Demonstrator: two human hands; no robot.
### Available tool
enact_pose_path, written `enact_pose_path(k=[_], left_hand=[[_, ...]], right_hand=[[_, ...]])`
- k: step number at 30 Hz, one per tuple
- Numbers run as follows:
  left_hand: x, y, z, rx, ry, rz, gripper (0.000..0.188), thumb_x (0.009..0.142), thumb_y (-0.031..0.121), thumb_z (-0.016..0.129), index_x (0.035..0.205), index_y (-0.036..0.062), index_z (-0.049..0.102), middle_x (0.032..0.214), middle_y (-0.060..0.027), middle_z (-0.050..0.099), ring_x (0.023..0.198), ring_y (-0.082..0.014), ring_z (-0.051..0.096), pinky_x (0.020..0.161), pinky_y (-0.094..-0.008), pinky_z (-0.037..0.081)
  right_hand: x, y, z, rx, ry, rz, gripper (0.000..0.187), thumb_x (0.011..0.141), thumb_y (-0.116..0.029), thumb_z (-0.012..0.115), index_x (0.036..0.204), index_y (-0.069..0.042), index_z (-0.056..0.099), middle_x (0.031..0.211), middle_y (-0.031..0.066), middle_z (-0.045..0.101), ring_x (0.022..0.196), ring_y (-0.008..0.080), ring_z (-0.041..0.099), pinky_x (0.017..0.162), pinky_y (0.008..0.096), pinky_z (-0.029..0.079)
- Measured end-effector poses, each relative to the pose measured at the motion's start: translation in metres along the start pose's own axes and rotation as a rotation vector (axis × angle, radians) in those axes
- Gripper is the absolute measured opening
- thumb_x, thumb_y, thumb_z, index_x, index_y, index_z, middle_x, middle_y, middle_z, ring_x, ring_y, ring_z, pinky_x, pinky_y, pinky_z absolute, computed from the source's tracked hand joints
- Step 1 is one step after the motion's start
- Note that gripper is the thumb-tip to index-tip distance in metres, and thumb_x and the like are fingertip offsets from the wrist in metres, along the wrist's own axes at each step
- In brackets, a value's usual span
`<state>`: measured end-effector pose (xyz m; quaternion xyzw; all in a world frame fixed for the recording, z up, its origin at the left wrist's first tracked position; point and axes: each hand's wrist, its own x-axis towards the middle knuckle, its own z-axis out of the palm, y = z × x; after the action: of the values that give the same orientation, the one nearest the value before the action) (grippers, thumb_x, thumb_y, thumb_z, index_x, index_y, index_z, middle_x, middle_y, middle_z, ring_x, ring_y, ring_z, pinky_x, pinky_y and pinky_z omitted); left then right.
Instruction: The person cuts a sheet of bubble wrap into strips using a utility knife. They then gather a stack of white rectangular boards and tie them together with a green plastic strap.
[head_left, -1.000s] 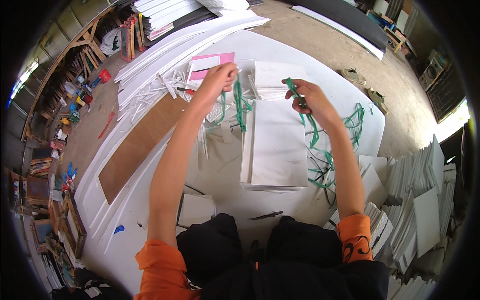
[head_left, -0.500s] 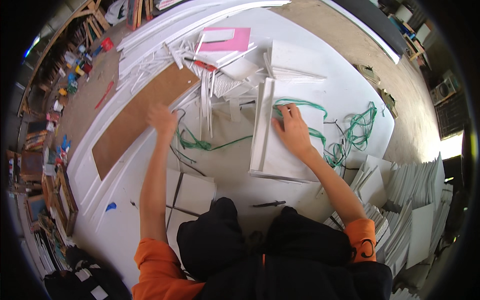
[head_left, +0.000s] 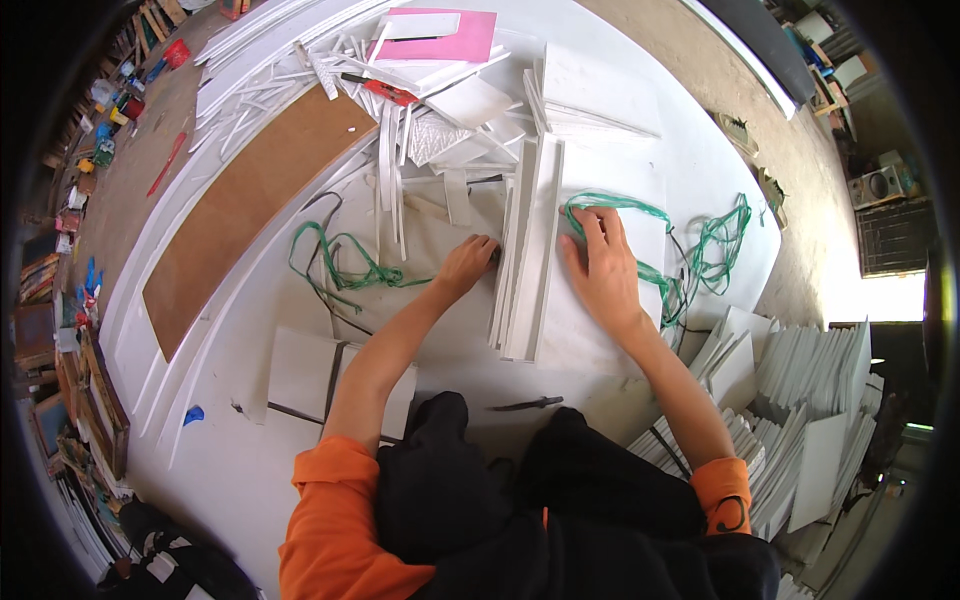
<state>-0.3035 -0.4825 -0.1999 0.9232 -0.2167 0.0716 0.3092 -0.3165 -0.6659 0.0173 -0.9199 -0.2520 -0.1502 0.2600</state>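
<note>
A stack of white boards (head_left: 525,250) stands with long channelled edges facing up and left in front of me. My left hand (head_left: 468,264) is at its left side, fingers curled together against the edge; a small dark bit shows at the fingertips, too little to name. My right hand (head_left: 606,268) rests on the white board surface (head_left: 585,335) right of the edges, thumb apart from the fingers and nothing held. Green twine (head_left: 620,201) loops past its fingertips and out to the right. More green twine (head_left: 375,275) lies left of the stack, beside a dark cord (head_left: 325,285).
A brown board (head_left: 255,210) lies at left. White offcuts (head_left: 400,170), a red-handled cutter (head_left: 388,92) and a pink sheet (head_left: 470,35) are farther back. A dark thin tool (head_left: 525,404) lies by my knees. Strapped white boards (head_left: 300,372) sit near left; stacked boards (head_left: 800,390) stand at right.
My left hand has moved right from the brown board to the stack's left edge. The channelled edges have tilted up more to the left. My right hand remains on the boards.
</note>
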Motion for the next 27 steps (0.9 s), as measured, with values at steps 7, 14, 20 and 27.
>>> enact_pose_path(k=[7,14,20,27], left_hand=[[0.013,-0.025,-0.033,-0.036,-0.334,0.148,0.038,0.071,-0.002,0.048,0.106,0.0118,0.050,0.083,-0.0160,0.046,0.073,-0.0339,0.053,0.066,-0.0388,0.043],[0.018,-0.025,-0.037,0.218,-0.530,0.056,0.032,0.077,0.002,0.045,0.108,0.0081,0.048,0.088,-0.0166,0.047,0.079,-0.0319,0.055,0.068,-0.0365,0.045],[0.027,-0.003,-0.089,-0.159,-0.895,-0.499,0.024,0.083,0.016,0.043,0.094,-0.0035,0.052,0.079,-0.0144,0.056,0.075,-0.0224,0.058,0.066,-0.0314,0.046],[0.042,0.084,-0.211,-0.369,-0.768,-0.454,0.032,0.087,0.029,0.042,0.087,-0.0014,0.054,0.081,-0.0092,0.059,0.072,-0.0127,0.057,0.060,-0.0254,0.044]], right_hand=[[0.000,0.004,-0.003,0.042,-0.027,0.015,0.025,0.075,-0.008,0.056,0.097,0.000,0.049,0.093,0.0141,0.046,0.084,0.0310,0.050,0.068,0.0386,0.043],[-0.001,0.003,-0.001,0.021,0.022,-0.007,0.023,0.075,-0.007,0.055,0.096,0.000,0.049,0.093,0.0136,0.046,0.082,0.0300,0.050,0.066,0.0381,0.044],[0.000,0.011,-0.010,0.262,-0.054,0.131,0.025,0.077,0.000,0.044,0.102,0.003,0.049,0.093,0.0153,0.050,0.073,0.0255,0.054,0.063,0.0356,0.045],[0.014,-0.006,-0.067,0.966,-0.321,0.457,0.034,0.076,0.007,0.033,0.107,0.007,0.047,0.095,0.0133,0.056,0.063,0.0190,0.060,0.051,0.0268,0.049]])
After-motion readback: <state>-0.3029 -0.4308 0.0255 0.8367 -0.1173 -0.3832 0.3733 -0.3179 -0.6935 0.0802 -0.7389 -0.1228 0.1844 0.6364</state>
